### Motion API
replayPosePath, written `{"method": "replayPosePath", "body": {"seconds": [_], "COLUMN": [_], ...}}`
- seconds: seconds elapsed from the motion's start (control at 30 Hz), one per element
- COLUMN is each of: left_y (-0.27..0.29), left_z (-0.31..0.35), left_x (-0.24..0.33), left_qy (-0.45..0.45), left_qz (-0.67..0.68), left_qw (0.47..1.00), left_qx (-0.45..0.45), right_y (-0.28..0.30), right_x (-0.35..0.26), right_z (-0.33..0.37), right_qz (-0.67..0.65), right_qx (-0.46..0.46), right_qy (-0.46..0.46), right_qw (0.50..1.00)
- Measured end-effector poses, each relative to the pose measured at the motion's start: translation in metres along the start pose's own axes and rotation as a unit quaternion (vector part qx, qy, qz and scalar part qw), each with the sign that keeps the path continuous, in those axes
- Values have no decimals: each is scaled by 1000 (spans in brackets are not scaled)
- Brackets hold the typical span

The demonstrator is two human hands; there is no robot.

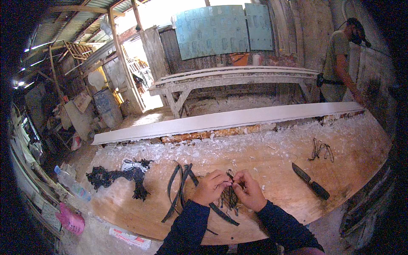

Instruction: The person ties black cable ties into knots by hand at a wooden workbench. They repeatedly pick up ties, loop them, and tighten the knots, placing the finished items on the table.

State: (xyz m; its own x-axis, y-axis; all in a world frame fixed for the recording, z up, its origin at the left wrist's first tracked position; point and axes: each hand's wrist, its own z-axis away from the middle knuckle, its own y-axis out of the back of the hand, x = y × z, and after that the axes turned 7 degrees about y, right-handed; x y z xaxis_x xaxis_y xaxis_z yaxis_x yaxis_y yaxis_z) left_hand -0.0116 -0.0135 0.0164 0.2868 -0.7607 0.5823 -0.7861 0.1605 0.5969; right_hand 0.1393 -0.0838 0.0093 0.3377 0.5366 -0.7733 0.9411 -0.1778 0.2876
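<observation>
Over the near part of the wooden table, my left hand (210,188) and my right hand (250,191) meet, both closed with fingertips pinched on thin dark cord. A loose bundle of dark cords (230,199) hangs or lies between and below them; the exact spot they pinch is partly hidden by my fingers. Long black flat strips (175,193) lie beside my left hand, one running under it. To the right of my right hand rests a black-handled knife (311,182), with a few looped dark cords (321,151) beyond it.
Black cord bundles (114,176), one with white cord, lie on the table's left. A long white plaster-like strip (229,121) runs along the far side of the table (272,199). A person (340,63) stands at the far right. A plastic bottle (72,185) and pink basket (71,219) are at left.
</observation>
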Motion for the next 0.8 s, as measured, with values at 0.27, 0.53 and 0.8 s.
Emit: {"method": "replayPosePath", "body": {"seconds": [0.27, 0.53, 0.8], "left_y": [-3, 1, -2], "left_z": [0, 0, 3], "left_x": [-10, -9, -16], "left_qy": [-21, -4, 76], "left_qz": [25, 9, 177], "left_qw": [999, 1000, 981], "left_qx": [15, -19, -30], "right_y": [-2, -2, 6], "right_x": [-2, 5, 4], "right_z": [1, 5, -4], "right_qz": [10, -14, -481], "right_qx": [12, 26, 98], "right_qy": [-26, -25, -193], "right_qw": [1000, 999, 850]}}
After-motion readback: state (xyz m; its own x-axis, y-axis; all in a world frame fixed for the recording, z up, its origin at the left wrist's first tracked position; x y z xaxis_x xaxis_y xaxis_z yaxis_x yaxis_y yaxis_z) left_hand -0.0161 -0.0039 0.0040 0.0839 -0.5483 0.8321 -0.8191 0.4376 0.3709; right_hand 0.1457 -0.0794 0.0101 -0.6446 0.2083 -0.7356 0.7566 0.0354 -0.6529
